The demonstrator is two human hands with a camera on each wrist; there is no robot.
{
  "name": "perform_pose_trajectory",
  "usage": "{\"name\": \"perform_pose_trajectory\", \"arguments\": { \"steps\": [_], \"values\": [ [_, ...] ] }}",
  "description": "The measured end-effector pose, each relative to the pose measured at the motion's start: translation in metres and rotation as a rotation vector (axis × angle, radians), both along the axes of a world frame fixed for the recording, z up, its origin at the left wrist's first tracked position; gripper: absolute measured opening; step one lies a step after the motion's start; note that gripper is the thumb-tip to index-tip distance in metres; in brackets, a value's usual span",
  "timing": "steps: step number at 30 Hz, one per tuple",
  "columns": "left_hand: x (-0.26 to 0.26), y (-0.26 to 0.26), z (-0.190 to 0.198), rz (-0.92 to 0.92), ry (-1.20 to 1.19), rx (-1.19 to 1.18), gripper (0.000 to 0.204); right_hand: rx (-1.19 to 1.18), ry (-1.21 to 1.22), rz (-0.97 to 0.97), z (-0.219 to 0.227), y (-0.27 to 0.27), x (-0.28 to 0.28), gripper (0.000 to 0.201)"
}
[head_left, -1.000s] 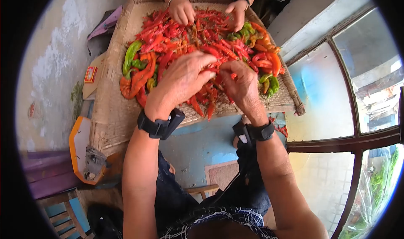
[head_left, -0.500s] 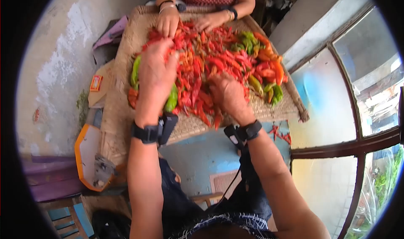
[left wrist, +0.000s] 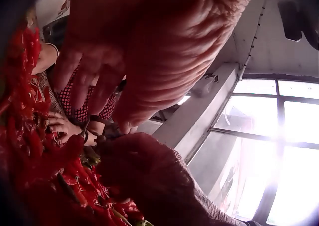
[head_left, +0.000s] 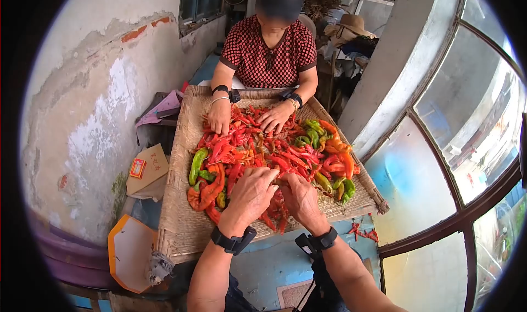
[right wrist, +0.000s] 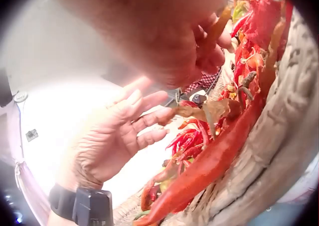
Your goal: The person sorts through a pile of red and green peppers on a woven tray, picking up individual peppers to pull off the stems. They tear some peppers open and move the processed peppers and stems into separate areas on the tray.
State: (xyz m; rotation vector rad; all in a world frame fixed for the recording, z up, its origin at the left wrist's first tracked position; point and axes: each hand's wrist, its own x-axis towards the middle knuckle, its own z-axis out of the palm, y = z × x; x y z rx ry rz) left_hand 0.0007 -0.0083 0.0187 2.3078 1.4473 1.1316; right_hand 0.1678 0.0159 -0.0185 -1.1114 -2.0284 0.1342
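Both bare hands meet over the near part of a heap of red chili peppers (head_left: 252,147) on a woven tray (head_left: 175,202). My right hand (head_left: 301,199) curls its fingers round an orange-brown chili pepper (right wrist: 218,27). My left hand (head_left: 251,194) comes in from the left, thumb and forefinger pinching at a pepper stem (right wrist: 178,95) beside the right fingertips. Its other fingers reach out fairly straight in the right wrist view. A long red chili pepper (right wrist: 209,163) lies along the tray's rim below. In the head view, the fingers hide most of the held pepper.
Across the tray, a seated person (head_left: 269,54) has both hands on the peppers. Green peppers (head_left: 197,166) lie at the left, orange ones (head_left: 343,155) at the right. A plastered wall stands left, a framed window (head_left: 439,147) right. An orange-rimmed box (head_left: 132,251) sits lower left.
My left hand was lifted away to the left half a second ago and has come back to meet the right hand. The head view has tilted up, showing more of the other person.
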Motion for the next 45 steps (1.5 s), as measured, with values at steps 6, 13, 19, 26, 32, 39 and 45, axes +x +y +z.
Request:
{"name": "perform_pose_trajectory", "arguments": {
  "steps": [6, 13, 19, 26, 32, 39, 45],
  "values": [
    [0.006, 0.002, -0.009, 0.021, 0.113, 0.03, 0.024, -0.094, 0.185, 0.127, 0.008, -0.009, 0.008, 0.026],
    [0.001, 0.004, 0.005, 0.193, 0.008, -0.067, 0.011, -0.195, 0.329, -0.048, 0.02, -0.006, 0.008, 0.044],
    [-0.032, 0.018, 0.009, 0.415, -0.264, 0.003, 0.027, -0.205, 0.032, 0.08, -0.014, 0.004, 0.0, 0.05],
    [-0.038, 0.011, 0.002, 0.401, -0.117, 0.16, 0.049, -0.219, -0.388, 0.107, -0.037, -0.002, -0.028, 0.048],
    [-0.024, 0.002, -0.002, 0.271, -0.001, 0.025, 0.034, -0.149, -0.381, 0.155, -0.043, -0.001, -0.028, 0.01],
    [-0.036, 0.005, -0.006, 0.284, -0.003, 0.086, 0.023, -0.228, -0.015, 0.186, -0.022, 0.005, -0.011, 0.014],
    [-0.03, 0.004, -0.005, 0.258, 0.013, -0.052, 0.024, -0.437, 0.247, 0.113, -0.002, 0.007, 0.002, 0.017]
  ]
}}
